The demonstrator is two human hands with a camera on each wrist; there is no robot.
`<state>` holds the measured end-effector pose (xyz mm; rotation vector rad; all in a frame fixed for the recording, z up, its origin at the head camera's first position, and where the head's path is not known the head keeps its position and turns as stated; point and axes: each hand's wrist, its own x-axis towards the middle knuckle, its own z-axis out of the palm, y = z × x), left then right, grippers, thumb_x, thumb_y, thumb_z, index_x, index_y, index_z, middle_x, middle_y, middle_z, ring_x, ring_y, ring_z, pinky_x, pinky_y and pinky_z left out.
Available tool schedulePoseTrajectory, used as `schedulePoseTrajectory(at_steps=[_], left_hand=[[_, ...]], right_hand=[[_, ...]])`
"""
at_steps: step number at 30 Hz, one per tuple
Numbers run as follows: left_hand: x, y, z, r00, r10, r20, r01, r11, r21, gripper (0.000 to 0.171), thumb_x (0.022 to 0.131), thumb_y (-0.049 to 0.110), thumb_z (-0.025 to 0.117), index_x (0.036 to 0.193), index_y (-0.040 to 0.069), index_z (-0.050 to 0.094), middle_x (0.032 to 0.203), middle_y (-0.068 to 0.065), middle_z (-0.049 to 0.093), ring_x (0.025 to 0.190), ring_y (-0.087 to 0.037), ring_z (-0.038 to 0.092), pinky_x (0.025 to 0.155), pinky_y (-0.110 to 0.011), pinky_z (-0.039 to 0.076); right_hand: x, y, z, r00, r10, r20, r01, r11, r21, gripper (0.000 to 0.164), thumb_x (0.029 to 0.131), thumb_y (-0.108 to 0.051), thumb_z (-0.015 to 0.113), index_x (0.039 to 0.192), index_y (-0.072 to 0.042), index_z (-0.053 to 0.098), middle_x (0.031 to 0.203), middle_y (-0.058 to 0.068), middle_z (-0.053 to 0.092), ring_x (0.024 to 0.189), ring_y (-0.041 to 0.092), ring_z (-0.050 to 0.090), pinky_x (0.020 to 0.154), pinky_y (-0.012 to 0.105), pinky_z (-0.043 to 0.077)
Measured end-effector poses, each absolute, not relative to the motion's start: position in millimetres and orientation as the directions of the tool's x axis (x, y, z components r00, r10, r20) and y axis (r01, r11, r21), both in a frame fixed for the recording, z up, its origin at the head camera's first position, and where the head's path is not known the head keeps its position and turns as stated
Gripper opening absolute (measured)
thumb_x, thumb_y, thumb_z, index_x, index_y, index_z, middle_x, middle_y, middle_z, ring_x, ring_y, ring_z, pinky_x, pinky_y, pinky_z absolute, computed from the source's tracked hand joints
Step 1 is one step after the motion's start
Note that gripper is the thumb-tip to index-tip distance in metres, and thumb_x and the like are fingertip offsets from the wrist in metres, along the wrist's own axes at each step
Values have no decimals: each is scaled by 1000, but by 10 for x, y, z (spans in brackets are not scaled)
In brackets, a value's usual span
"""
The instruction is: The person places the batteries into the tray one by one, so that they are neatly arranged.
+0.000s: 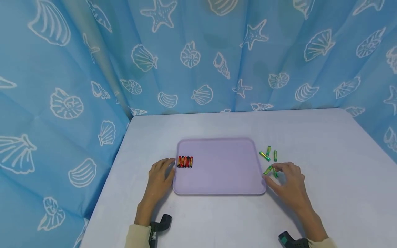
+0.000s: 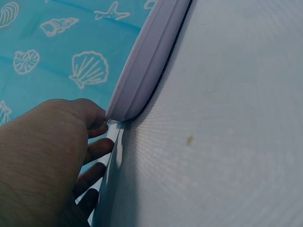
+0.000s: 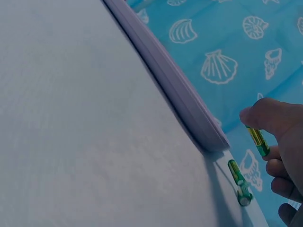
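A light purple tray lies on the white table. Several red and black batteries stand in a tight row at its left side. My left hand rests at the tray's left edge with fingers loosely bent; in the left wrist view its thumb touches the rim near the corner. Between thumb and index finger, my right hand pinches a green and yellow battery just off the tray's right edge. Another green battery is close to those fingers. More loose green batteries lie beyond them, right of the tray.
The white table extends around the tray on every side. A blue curtain printed with white shells and starfish hangs behind and along the sides of it. Black camera mounts are on both wrists.
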<state>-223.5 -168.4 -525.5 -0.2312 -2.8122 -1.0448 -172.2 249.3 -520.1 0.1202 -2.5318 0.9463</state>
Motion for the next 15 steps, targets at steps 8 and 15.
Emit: schedulePoseTrajectory(at_steps=[8, 15], left_hand=[[-2205, -1700, -5287, -980, 85, 180, 182, 753, 632, 39, 101, 23, 58, 139, 13, 59, 140, -12, 53, 135, -36, 38, 111, -59, 24], [-2216, -1682, -5298, -974, 88, 210, 203, 753, 626, 38, 101, 22, 59, 138, 13, 59, 138, -12, 55, 134, -36, 39, 110, -59, 26]], right_hand=[[-1815, 2324, -5182, -882, -34, 470, -341, 735, -586, 46, 72, -14, 89, 110, -6, 66, 100, 8, 59, 102, 27, 47, 80, 48, 28], [-1949, 2249, -5157, -865, -95, 493, -404, 715, -571, 46, 72, -15, 90, 111, -7, 66, 103, 6, 61, 106, 25, 48, 82, 45, 28]])
